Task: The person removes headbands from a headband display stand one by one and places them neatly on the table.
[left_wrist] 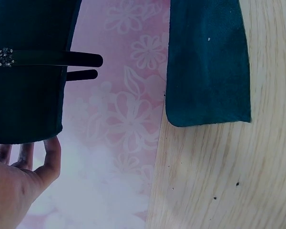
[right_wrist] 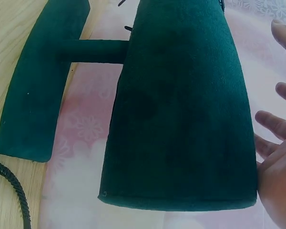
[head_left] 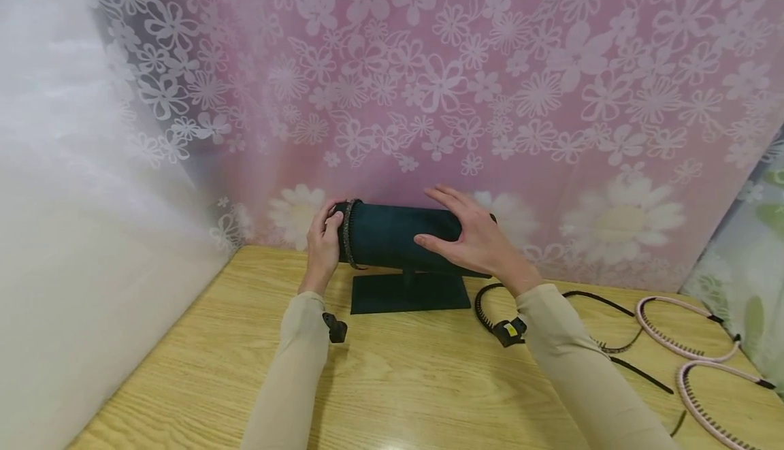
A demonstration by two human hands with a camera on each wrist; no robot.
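A dark green velvet roll (head_left: 398,235) stands on a post and flat base (head_left: 409,292) at the back of the wooden table (head_left: 398,382). A black headband with small stones (head_left: 349,232) sits around the roll's left end; its stones and tips (left_wrist: 52,58) show in the left wrist view. My left hand (head_left: 323,235) is at that left end, with its fingers (left_wrist: 50,157) touching the roll's edge (left_wrist: 24,95). My right hand (head_left: 471,235) lies flat and spread on the right part of the roll. In the right wrist view its fingers (right_wrist: 276,157) are straight beside the roll (right_wrist: 181,109).
Black headbands (head_left: 484,300) lie on the table right of the base, one also visible as a black headband (right_wrist: 14,186) in the right wrist view. Two pink headbands (head_left: 680,348) lie at the far right. A pink floral sheet (head_left: 490,82) hangs behind, and a white sheet (head_left: 73,198) closes the left.
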